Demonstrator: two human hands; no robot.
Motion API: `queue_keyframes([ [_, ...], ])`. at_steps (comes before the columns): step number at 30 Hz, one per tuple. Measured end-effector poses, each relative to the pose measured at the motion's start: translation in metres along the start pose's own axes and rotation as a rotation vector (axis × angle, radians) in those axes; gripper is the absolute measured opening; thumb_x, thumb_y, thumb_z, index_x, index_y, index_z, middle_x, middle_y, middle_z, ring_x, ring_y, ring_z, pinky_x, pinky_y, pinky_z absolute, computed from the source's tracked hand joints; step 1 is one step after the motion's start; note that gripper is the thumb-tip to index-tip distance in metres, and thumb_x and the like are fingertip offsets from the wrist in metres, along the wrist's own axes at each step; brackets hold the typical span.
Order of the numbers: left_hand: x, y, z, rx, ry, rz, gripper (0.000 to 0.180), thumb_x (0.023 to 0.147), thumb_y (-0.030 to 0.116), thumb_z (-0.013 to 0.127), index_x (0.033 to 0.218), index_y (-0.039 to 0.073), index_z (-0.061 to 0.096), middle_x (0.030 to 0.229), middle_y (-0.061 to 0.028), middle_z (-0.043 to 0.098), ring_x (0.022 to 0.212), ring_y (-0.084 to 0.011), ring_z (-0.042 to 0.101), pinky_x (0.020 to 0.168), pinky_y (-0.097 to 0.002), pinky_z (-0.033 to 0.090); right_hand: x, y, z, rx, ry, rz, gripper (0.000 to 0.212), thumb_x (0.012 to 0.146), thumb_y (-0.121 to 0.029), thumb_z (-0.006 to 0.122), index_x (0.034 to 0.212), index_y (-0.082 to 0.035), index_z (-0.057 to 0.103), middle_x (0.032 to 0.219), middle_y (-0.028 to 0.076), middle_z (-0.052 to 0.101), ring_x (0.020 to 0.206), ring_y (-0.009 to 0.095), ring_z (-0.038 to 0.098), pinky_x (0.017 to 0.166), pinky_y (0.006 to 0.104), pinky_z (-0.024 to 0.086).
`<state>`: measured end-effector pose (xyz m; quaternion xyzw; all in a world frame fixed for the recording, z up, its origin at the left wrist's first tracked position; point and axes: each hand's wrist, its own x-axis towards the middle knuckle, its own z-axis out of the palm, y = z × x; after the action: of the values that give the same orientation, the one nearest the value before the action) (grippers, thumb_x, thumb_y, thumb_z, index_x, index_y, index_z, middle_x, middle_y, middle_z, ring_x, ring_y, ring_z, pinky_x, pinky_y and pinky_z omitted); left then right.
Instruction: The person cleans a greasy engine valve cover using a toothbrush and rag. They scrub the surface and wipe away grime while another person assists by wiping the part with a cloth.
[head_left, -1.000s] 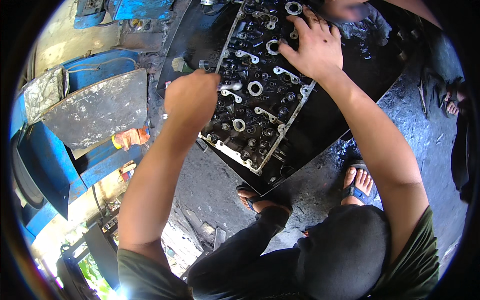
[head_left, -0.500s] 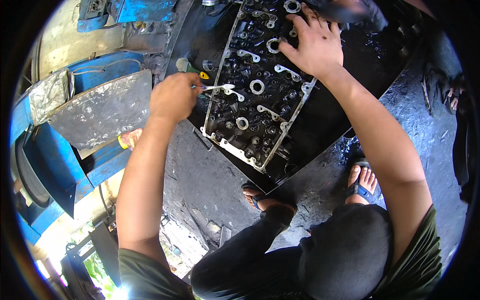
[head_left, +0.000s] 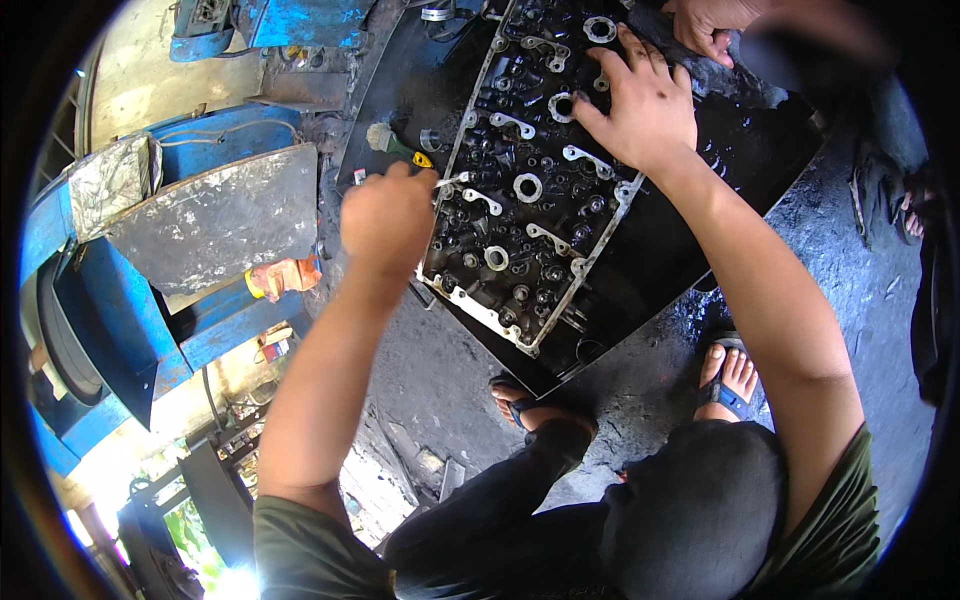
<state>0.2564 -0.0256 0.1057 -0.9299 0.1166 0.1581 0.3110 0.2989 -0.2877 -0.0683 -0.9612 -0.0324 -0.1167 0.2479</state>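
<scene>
Closing our left hand [head_left: 388,222] around a silver tool [head_left: 456,179], whose end pokes out at the left edge of the greasy engine block part [head_left: 487,312], we lay our right hand [head_left: 652,112], fingers released and spread, along that part's upper right side. The part lies on a black tray [head_left: 665,285], with a brush [head_left: 383,138] just beyond our left knuckles and a co-worker's hand [head_left: 708,24] near our right fingertips.

Daylight burns white well off the black tray's [head_left: 665,285] near-left edge. The tray itself sits dim, though the cylinder head's [head_left: 526,215] pale edges catch the light. Past its right edge, the floor [head_left: 805,195] shines bluish. A blurred smudge hangs near the far right corner; darkness rings everything, bending lines.
</scene>
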Motion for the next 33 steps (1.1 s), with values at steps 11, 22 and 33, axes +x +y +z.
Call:
queue_keyframes([
  [11, 0.015, -0.005, -0.011, 0.115, 0.066, 0.104, 0.018, 0.093, 0.015, 0.063, 0.103, 0.02, 0.077, 0.104, -0.0066, 0.072, 0.096, -0.0314, 0.073, 0.082, -0.0474, 0.058, -0.001, -0.001, -0.002, -0.099, -0.042, 0.003, 0.065, 0.095, -0.056, 0.063, 0.149, -0.022, 0.058, 0.168, 0.014, 0.042, 0.156, 0.031, 0.038, 0.131, 0.0546, 0.019],
  [22, 0.018, -0.006, -0.023, 0.09, -0.039, 0.051, 0.02, 0.1, 0.021, 0.06, 0.11, 0.022, 0.077, 0.108, -0.0097, 0.072, 0.097, -0.0351, 0.075, 0.081, -0.051, 0.06, -0.001, 0.0, -0.001, -0.078, -0.03, -0.018, 0.066, 0.092, -0.057, 0.066, 0.146, -0.018, 0.062, 0.166, 0.017, 0.045, 0.155, 0.032, 0.039, 0.129, 0.0548, 0.022],
  [33, -0.019, -0.021, -0.014, -0.203, 0.018, -0.087, 0.018, 0.102, 0.028, 0.069, 0.112, 0.015, 0.076, 0.11, -0.0111, 0.075, 0.097, -0.0373, 0.072, 0.083, -0.048, 0.058, -0.001, -0.001, -0.005, -0.03, -0.038, -0.008, 0.067, 0.091, -0.058, 0.066, 0.144, -0.018, 0.064, 0.163, 0.018, 0.048, 0.152, 0.033, 0.043, 0.126, 0.056, 0.025],
])
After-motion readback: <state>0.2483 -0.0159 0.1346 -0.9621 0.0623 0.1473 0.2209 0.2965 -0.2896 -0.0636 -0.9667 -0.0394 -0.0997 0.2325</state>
